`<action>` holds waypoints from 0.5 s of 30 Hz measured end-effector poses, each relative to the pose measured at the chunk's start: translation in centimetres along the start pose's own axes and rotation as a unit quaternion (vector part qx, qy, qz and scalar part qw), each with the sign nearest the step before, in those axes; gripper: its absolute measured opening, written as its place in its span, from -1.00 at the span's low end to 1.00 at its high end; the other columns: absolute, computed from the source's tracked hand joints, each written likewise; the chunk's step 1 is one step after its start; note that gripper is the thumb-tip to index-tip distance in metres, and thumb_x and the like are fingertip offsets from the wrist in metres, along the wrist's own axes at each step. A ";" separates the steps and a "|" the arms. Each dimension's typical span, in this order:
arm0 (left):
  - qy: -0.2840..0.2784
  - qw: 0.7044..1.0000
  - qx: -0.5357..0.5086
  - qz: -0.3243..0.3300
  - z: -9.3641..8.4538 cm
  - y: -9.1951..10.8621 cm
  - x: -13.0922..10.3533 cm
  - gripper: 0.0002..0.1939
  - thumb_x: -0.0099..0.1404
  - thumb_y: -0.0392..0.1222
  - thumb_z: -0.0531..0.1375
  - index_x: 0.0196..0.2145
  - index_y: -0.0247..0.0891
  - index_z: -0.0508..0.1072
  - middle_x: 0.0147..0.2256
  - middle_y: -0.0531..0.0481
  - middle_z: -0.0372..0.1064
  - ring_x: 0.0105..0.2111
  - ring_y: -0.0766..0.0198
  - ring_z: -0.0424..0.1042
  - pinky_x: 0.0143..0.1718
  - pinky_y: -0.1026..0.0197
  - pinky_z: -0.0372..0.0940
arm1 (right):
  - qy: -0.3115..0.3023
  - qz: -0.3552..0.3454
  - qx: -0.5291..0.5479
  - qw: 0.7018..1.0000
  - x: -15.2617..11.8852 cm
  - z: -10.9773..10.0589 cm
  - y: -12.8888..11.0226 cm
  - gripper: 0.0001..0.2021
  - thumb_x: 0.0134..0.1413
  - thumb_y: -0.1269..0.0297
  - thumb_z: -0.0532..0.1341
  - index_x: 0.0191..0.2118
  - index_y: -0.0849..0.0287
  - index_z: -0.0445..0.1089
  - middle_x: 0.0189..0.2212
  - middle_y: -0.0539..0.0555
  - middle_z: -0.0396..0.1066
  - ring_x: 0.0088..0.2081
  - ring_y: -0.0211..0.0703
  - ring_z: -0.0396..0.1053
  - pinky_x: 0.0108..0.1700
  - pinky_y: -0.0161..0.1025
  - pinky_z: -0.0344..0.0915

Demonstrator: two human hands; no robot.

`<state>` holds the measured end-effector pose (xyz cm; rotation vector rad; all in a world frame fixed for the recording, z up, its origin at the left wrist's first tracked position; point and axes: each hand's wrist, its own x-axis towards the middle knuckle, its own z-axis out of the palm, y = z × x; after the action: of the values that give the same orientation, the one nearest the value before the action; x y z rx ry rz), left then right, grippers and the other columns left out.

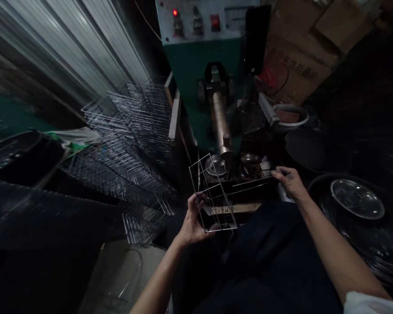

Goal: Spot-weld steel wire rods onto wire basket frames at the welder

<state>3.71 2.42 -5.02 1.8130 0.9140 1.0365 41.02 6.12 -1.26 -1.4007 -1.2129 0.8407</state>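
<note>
My left hand is closed around the lower left side of a small wire rack, which it holds tilted above my lap. Off to the right, my right hand pinches the end of thin metal wires between thumb and fingers. These wires run leftward to the rack; whether they are joined to it I cannot tell. Just beyond the rack, a thick copper-coloured arm juts down toward me from a green machine. A shiny round metal part sits below its tip, partly behind the rack.
Stacked wire racks rise on the left. A control panel with a lit red lamp is at the top, beside a dark phone. Cardboard boxes stand behind. Coiled wire with a round shiny lid lies at right.
</note>
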 end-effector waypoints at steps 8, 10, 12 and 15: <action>-0.004 1.000 -0.001 -0.018 -0.1 -1.6 1.2 0.10 0.03 -0.13 0.49 0.31 0.02 -0.14 0.15 -0.18 0.08 0.14 -0.04 0.32 0.26 -0.40 0.25 | -0.034 0.010 0.060 0.998 1.0 1.9 0.2 -0.37 -0.09 -0.21 0.43 -0.61 0.14 0.07 -0.58 -0.10 -0.08 -0.50 -0.32 -0.11 -0.44 -0.29 -0.11; -0.009 1.000 0.005 -0.015 0.1 -2.2 1.4 0.11 0.04 -0.13 0.49 0.32 0.03 -0.15 0.16 -0.19 0.08 0.14 -0.06 0.33 0.26 -0.42 0.24 | -0.054 -0.005 0.053 0.997 1.5 1.9 0.3 -0.39 -0.04 -0.17 0.43 -0.60 0.15 0.09 -0.57 -0.10 -0.08 -0.49 -0.32 -0.11 -0.43 -0.29 -0.11; -0.014 1.000 0.013 -0.012 0.3 -2.8 1.6 0.12 0.05 -0.13 0.48 0.33 0.03 -0.16 0.20 -0.21 0.06 0.17 -0.10 0.33 0.26 -0.43 0.23 | -0.069 -0.018 0.047 0.996 2.0 2.1 0.8 -0.41 0.00 -0.13 0.42 -0.60 0.14 0.10 -0.57 -0.10 -0.08 -0.49 -0.31 -0.12 -0.43 -0.28 -0.10; -0.016 1.000 0.019 -0.008 0.5 -3.5 1.9 0.10 0.05 -0.13 0.46 0.34 0.02 -0.15 0.21 -0.22 0.07 0.19 -0.15 0.32 0.25 -0.43 0.25 | -0.075 -0.027 0.043 0.996 2.7 2.4 1.9 -0.42 0.03 -0.10 0.41 -0.60 0.14 0.08 -0.57 -0.11 -0.09 -0.49 -0.31 -0.12 -0.43 -0.28 -0.10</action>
<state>4.33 5.30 -7.77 1.8461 0.9321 0.9840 39.86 9.51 -3.29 -1.2472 -1.3063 0.9624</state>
